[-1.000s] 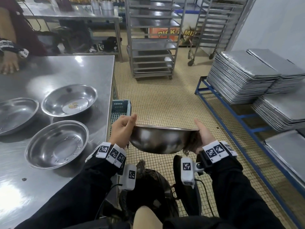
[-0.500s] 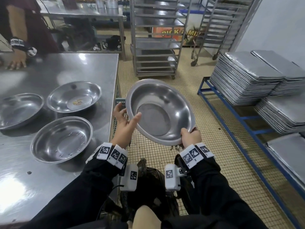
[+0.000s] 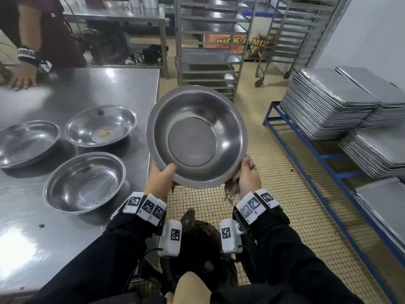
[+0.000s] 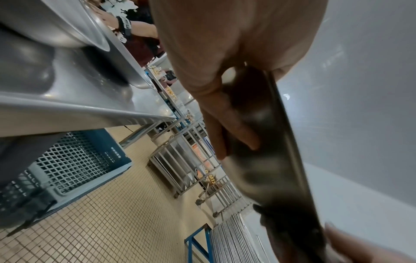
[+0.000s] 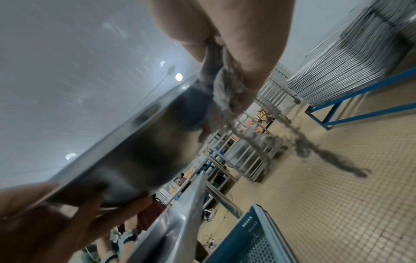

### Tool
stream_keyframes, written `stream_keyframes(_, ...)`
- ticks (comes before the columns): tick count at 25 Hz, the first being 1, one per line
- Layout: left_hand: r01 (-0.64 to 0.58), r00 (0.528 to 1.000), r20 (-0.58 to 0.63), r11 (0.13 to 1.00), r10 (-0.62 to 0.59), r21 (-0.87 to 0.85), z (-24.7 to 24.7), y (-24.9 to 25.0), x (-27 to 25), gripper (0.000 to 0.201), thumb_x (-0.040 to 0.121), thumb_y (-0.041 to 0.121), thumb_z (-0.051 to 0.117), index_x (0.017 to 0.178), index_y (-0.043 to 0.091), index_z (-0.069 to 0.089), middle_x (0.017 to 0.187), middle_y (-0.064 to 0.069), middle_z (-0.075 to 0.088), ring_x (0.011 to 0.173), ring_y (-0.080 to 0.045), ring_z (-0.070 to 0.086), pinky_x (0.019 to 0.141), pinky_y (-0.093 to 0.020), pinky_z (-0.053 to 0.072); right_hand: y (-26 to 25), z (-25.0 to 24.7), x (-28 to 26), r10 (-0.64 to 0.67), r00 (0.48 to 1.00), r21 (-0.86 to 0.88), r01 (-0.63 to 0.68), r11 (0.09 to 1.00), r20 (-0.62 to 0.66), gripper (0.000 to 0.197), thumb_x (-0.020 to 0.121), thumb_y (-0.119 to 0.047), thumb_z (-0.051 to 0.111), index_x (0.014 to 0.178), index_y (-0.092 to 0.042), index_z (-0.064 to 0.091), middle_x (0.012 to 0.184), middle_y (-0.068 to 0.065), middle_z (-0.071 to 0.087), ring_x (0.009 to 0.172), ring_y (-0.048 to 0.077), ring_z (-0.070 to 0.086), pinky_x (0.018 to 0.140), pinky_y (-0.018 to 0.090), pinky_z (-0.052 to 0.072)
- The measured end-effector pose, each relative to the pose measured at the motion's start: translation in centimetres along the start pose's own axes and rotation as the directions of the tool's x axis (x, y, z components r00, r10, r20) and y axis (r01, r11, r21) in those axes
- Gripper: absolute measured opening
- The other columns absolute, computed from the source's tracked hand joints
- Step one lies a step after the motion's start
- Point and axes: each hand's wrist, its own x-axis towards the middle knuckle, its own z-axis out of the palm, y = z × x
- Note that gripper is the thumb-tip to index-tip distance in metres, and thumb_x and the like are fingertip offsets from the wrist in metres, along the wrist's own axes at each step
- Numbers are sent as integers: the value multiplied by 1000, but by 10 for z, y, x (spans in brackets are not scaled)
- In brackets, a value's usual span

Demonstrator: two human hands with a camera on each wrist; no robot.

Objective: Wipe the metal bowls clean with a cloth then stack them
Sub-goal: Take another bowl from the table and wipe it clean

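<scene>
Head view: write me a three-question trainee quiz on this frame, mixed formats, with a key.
1. True or false: the held bowl rests on the steel table.
2. How many bowls lie on that table?
3. Which hand has the cloth? A left hand, B right hand.

Key: 1 false, it is held over the floor beside the table; 2 three; 3 B, pressed against the bowl's outside.

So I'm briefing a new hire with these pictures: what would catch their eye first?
Probably the large round steel bowl, tilted toward the camera above the tiled floor, the left hand gripping its near rim and the right hand holding a frayed grey cloth against it. Next, three shallow steel bowls unstacked on the steel table at left.
</scene>
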Motion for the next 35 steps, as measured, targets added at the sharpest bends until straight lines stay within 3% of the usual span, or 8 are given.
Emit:
stream_keyframes(5,-28,998,-50,987,36,161,-14,8,8,30,94,7,49,124,12,49,98,-1,60,78,-6,57,53,-11,47,1,-11,-9,-151,989,-223,146,964,-4,38,100,-38,38,132,-21,50,100,-13,55,71,-6,49,47,4,39)
stream_keyframes(9,-109,994,7,942,113,316,-23,9,9,10,98,18,50,106,21,56,101,-12,65,94,-23,62,84,-36,52,-16,5,4,-371,908,-319,416,851,195,37,96,-41,45,120,-18,59,109,-3,63,86,13,61,73,28,55)
stream_keyframes(13,-188,982,106,865,156,464,-14,13,-1,14,99,28,49,94,18,56,73,-4,61,67,-18,59,60,-24,50,-36,55,32,-617,710,-517,689,509,339,33,92,-19,54,123,-7,58,125,11,49,107,18,52,99,19,35)
stream_keyframes(19,-219,975,114,887,188,406,-10,26,2,13,99,27,50,105,20,59,84,10,64,83,-5,62,68,-18,47,-8,94,28,-365,682,-426,701,572,633,25,85,-33,63,110,-29,61,121,17,49,101,31,60,83,45,54)
stream_keyframes(24,-251,968,124,888,220,385,-18,28,5,13,99,23,50,104,30,60,91,8,67,91,-7,63,78,-23,50,10,67,21,-268,435,-318,866,386,860,33,88,1,52,119,-1,62,124,22,56,109,25,55,89,12,39)
stream_keyframes(26,-246,969,92,893,229,377,-20,28,9,20,99,24,50,116,23,59,91,6,66,87,-7,63,73,-20,49,-1,50,25,-151,521,-469,838,280,840,36,90,-2,51,124,-11,61,125,15,54,114,27,49,93,22,36)
stream_keyframes(29,-258,966,86,892,244,370,-19,32,9,15,99,24,49,113,23,55,85,8,63,78,0,60,61,-7,46,-23,35,44,-396,720,-628,693,354,570,27,89,-6,54,115,-5,63,120,16,53,109,29,52,89,21,35)
stream_keyframes(35,-231,973,79,943,218,238,-9,37,5,15,99,21,49,114,22,52,89,10,62,79,3,58,60,-5,45,-35,56,69,-576,648,-619,731,287,498,48,82,-11,60,129,-8,53,132,18,38,114,35,45,104,38,37)
